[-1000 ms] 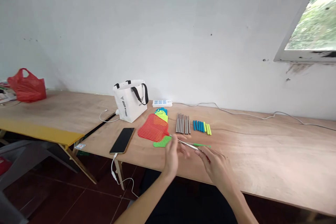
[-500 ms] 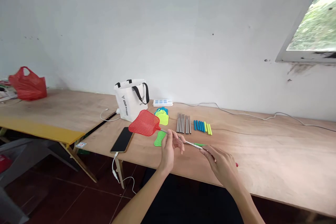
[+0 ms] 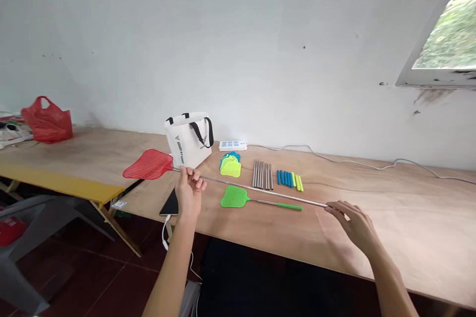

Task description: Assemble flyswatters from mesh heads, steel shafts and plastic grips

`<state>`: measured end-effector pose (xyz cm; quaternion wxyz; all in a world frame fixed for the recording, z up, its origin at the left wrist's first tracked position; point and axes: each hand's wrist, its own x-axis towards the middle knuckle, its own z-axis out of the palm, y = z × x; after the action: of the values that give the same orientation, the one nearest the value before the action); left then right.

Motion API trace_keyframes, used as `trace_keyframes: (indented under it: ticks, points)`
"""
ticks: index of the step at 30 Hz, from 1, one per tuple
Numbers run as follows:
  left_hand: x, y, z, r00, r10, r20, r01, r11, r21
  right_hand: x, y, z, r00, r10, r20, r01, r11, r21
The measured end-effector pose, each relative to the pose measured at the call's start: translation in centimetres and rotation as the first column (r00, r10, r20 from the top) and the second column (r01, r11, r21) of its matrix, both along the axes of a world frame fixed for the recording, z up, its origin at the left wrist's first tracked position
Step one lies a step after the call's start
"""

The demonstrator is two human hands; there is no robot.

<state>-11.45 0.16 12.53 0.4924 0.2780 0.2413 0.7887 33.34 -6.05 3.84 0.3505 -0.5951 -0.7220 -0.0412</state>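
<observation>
A red fly swatter (image 3: 148, 164) with a long thin metal rod stretches across the front of the wooden table (image 3: 390, 218). My left hand (image 3: 188, 193) pinches the rod near the red head. My right hand (image 3: 353, 223) grips the rod's far end, where a bit of red handle shows. Below the rod lies a green fly swatter (image 3: 238, 198) with a short rod and green handle. Behind it sit a pile of swatter heads (image 3: 230, 164), a row of metal rods (image 3: 262, 175) and a row of blue and yellow-green handles (image 3: 289, 179).
A white tote bag (image 3: 188, 139) stands at the back, a power strip (image 3: 232, 145) beside it with a cable along the wall. A phone (image 3: 170, 204) lies near the table's front edge. A red plastic bag (image 3: 47, 120) sits on the left table.
My hands have moved apart, left hand leftward and right hand rightward, and the red swatter's rod is now drawn out much longer. The red head has shifted left past the tote bag.
</observation>
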Motion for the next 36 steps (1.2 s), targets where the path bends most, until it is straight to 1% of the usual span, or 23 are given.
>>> trace_keyframes:
  ticks: [2,6,9,12,14,16,18,19,20,21,23,24,26,28,31,36]
  points:
    - [0.5,-0.1,-0.1,1.000,0.008,-0.018,-0.008,1.000,0.015,0.5,-0.3,0.0,0.999,-0.020,-0.030,0.019,1.000,-0.023]
    - [1.4,-0.4,-0.3,0.998,0.044,-0.039,-0.042,0.999,0.034,1.0,-1.1,0.6,0.993,-0.046,-0.105,0.037,0.996,-0.085]
    - [1.6,-0.4,-0.4,0.997,0.061,-0.057,-0.059,0.997,0.041,1.6,-1.5,1.0,0.988,-0.064,-0.143,0.045,0.990,-0.133]
    - [1.5,-0.3,-0.5,0.995,0.074,-0.068,-0.071,0.996,0.046,2.3,-1.7,1.0,0.988,-0.043,-0.149,0.020,0.988,-0.152]
    - [1.6,-0.1,-0.6,0.991,0.111,-0.071,-0.107,0.993,0.050,2.6,-1.7,1.1,0.989,-0.029,-0.146,0.007,0.989,-0.145]
    - [2.2,0.0,-0.8,0.981,0.174,-0.090,-0.170,0.984,0.053,2.2,-1.7,1.2,0.989,-0.027,-0.147,0.008,0.991,-0.130]
    - [3.8,-0.2,-1.4,0.969,0.199,-0.146,-0.194,0.980,0.050,0.7,-1.4,1.4,0.987,0.000,-0.159,-0.019,0.993,-0.118]
    - [5.0,-0.4,-1.8,0.965,0.175,-0.194,-0.170,0.985,0.043,-0.5,-1.3,1.5,0.985,0.031,-0.170,-0.050,0.992,-0.113]
    - [6.4,-0.7,-2.2,0.965,0.114,-0.237,-0.109,0.993,0.033,-2.0,-1.1,1.6,0.980,0.071,-0.185,-0.091,0.991,-0.101]
    - [7.8,-1.1,-2.7,0.961,0.039,-0.275,-0.034,0.999,0.024,-3.6,-0.9,1.7,0.974,0.115,-0.194,-0.136,0.986,-0.099]
    - [10.6,-2.0,-3.7,0.928,-0.131,-0.349,0.135,0.991,-0.013,-6.8,-0.6,1.7,0.959,0.196,-0.203,-0.215,0.974,-0.074]
    - [11.6,-2.4,-4.1,0.916,-0.177,-0.359,0.176,0.984,-0.034,-8.2,-0.6,1.7,0.959,0.213,-0.185,-0.228,0.971,-0.067]
    - [12.8,-3.1,-4.6,0.912,-0.196,-0.362,0.192,0.980,-0.047,-10.3,-0.9,1.8,0.974,0.176,-0.142,-0.183,0.982,-0.035]
    - [13.0,-3.5,-4.8,0.919,-0.181,-0.350,0.178,0.983,-0.040,-11.4,-1.4,1.9,0.986,0.133,-0.101,-0.134,0.991,0.004]
    - [12.7,-3.6,-4.9,0.929,-0.186,-0.321,0.186,0.982,-0.033,-11.9,-2.3,2.4,0.994,0.099,-0.047,-0.096,0.993,0.064]
    - [12.8,-3.7,-5.3,0.925,-0.264,-0.273,0.265,0.964,-0.036,-12.1,-3.3,3.2,0.997,0.075,0.032,-0.079,0.985,0.153]
